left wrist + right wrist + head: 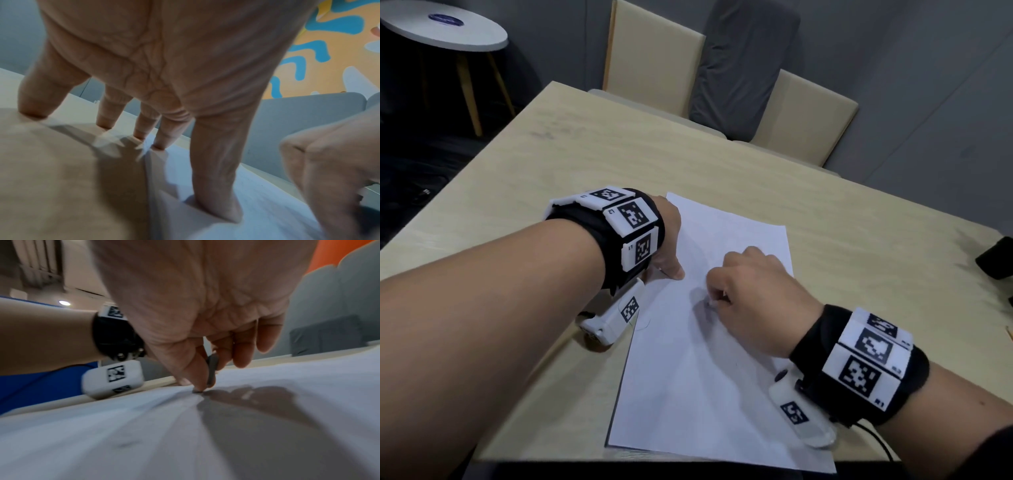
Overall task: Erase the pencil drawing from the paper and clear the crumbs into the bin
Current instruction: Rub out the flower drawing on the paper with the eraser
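White paper sheet (722, 359): flat on wooden table (551, 164), near edge; faint pencil curve (643, 323) at left margin
Right hand (753, 301): thumb and fingers pinched on small grey eraser (211, 368), tip on sheet
Left hand (666, 240): fingers spread straight, tips pressing paper's left edge and table
Beige chairs (654, 65): beyond table

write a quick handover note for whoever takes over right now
Left hand: open, fingertips and thumb pressing the paper flat at its left edge.
Right hand: pinching a small grey eraser, tip down on the middle of the paper.
Paper lies on the table.
Done: much of the sheet looks blank; a faint pencil line shows near the left edge.
Left: finish erasing, then clear the crumbs. No bin in view.
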The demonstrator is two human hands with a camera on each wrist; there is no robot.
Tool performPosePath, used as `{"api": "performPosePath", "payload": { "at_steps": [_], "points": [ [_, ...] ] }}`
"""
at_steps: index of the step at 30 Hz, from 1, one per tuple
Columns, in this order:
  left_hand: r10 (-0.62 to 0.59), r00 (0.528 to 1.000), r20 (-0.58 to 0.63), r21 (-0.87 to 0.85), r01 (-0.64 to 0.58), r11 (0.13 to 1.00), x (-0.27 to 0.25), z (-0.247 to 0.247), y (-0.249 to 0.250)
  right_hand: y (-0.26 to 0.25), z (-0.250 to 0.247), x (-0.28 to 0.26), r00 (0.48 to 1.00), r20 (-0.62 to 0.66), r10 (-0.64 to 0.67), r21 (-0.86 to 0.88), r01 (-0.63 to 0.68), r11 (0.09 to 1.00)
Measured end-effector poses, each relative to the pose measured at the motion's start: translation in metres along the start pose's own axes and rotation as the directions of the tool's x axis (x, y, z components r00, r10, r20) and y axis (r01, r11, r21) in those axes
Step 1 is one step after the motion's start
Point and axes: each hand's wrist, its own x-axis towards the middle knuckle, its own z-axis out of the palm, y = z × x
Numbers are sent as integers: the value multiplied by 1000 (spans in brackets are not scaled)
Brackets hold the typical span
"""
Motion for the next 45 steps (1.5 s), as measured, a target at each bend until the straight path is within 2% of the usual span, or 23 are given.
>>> {"api": "performPosePath", "payload": {
  "at_steps": [2,5,7,13,19,20,25,27,31,33,36,38,41,43,45],
  "points": [
    [2,1000,4,5,-2,1000,-1,0,0,2,-1,0,1000,1,14,7,-14,1000],
    [1,1000,0,20,-1,1000,-2,0,1,31,-3,2,987,25,160,-46,-159,986],
    [-3,1000,-4,25,3,1000,-3,-1,2,41,-3,1,979,11,205,-66,-204,977],
    [-6,1000,-8,12,6,1000,-4,0,1,-8,-1,-1,998,-40,-43,5,43,999],
    [-8,1000,-1,10,8,1000,-5,-2,3,41,-4,1,979,6,204,-57,-204,977],
    [-9,1000,-2,9,9,1000,-5,-2,3,38,-4,1,982,2,190,-49,-189,981],
    [-8,1000,-3,12,8,1000,-4,0,2,-5,0,-4,998,-42,-44,19,45,999],
    [-6,1000,-5,24,6,1000,-5,-1,2,5,-1,-3,1000,-20,2,13,-2,1000],
    [-5,1000,-1,38,5,999,-6,-3,4,40,-3,-1,982,3,191,-62,-191,980],
    [-7,1000,1,35,7,999,-6,-3,4,32,-3,-1,987,6,163,-57,-162,985],
    [-10,1000,6,34,10,999,-5,-1,2,1,0,-3,999,-37,1,-4,-1,1000],
    [-12,1000,13,38,12,999,-5,-1,2,-4,1,-4,999,-30,-38,-15,38,999],
    [-13,1000,20,48,12,999,-6,-2,3,22,-2,-2,993,28,113,-71,-110,991],
    [-16,1000,22,45,15,999,-6,-3,4,38,-4,-3,982,17,190,-81,-188,979],
    [-17,1000,26,43,16,999,-6,-4,4,32,-3,-3,988,-7,153,-56,-154,987]
  ]
}}
